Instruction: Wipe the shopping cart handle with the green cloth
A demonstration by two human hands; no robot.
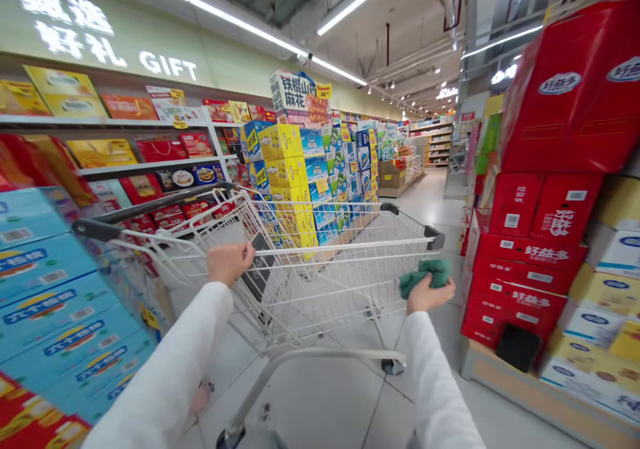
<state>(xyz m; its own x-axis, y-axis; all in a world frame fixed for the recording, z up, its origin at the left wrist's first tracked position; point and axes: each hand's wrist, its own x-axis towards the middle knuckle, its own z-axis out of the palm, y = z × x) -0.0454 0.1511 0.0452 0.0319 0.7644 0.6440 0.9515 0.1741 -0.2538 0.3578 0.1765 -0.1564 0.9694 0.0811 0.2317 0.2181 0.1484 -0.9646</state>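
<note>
Sideways in front of me stands a wire shopping cart [325, 289], its dark push handle [165, 202] at the left. My left hand [231, 262] is closed around the cart's side rail near the handle end, beside a dark panel [257, 266]. At the cart's other end, my right hand [430, 294] grips a crumpled green cloth [434, 272] near the basket's side and corner. Whether the cloth touches the wires I cannot tell. No goods show inside the basket.
Blue cartons [45, 282] are stacked close on the left, and red boxes [525, 262] on a low platform at the right. Behind the cart stands a display of yellow and blue boxes [300, 182]. Gift shelves [125, 169] line the left wall. A tiled aisle [425, 196] runs back.
</note>
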